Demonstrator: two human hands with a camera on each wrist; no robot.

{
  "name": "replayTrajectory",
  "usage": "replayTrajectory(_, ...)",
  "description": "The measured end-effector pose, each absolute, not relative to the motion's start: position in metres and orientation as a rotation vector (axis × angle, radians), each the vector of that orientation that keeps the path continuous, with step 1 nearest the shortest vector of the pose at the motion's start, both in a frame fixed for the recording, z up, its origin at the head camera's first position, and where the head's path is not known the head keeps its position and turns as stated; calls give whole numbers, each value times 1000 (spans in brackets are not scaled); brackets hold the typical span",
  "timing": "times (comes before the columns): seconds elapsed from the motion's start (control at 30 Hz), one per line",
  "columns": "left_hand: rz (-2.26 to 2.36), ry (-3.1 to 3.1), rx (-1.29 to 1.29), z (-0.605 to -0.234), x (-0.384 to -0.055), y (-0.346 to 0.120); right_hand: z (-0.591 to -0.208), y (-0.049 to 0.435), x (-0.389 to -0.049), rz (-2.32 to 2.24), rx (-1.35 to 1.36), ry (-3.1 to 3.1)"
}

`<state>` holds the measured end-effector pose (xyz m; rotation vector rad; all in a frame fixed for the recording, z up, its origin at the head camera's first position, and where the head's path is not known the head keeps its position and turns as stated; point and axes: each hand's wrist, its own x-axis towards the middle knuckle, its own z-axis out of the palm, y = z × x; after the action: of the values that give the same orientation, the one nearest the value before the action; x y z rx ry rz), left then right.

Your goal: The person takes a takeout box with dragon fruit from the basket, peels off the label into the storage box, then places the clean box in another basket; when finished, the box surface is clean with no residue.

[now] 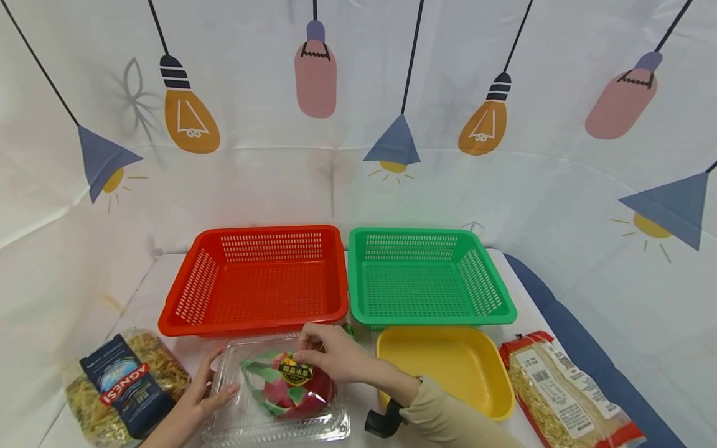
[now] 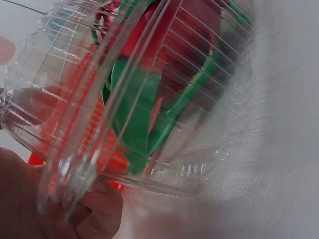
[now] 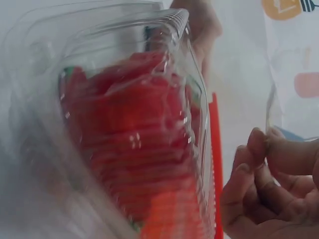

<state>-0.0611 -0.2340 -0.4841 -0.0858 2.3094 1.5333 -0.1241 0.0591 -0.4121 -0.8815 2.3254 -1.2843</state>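
Observation:
A clear plastic clamshell box [image 1: 232, 417] lies at the table's near side, with a dragon fruit [image 1: 280, 393], red with green scales, inside. A black-and-gold sticker [image 1: 295, 370] shows over the fruit. My left hand [image 1: 198, 398] grips the box's left edge; in the left wrist view its fingers [image 2: 102, 204] curl at the rim. Over the box's right back part, my right hand [image 1: 336, 354] has thumb and forefinger pinched together. In the right wrist view a thin clear strip [image 3: 270, 107] runs up from these fingertips, apart from the box wall.
Behind the box stand a red basket [image 1: 274, 289] and a green basket [image 1: 414, 289]. A yellow tray [image 1: 437, 361] sits right of the box, beside a bag of grain [image 1: 560, 392]. At the left lies a pasta bag [image 1: 129, 386]. A patterned white curtain [image 1: 252, 174] hangs behind.

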Motion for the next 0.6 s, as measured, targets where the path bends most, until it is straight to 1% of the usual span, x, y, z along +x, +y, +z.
replayTrajectory(0.37,1556,2331,-61,-482,-59,-231,-409,88,-123,-1389,-956,2358)
replayTrajectory(0.6,1599,2301,-61,-482,-58,-231,-407,113,-126,-1332,-895,2384)
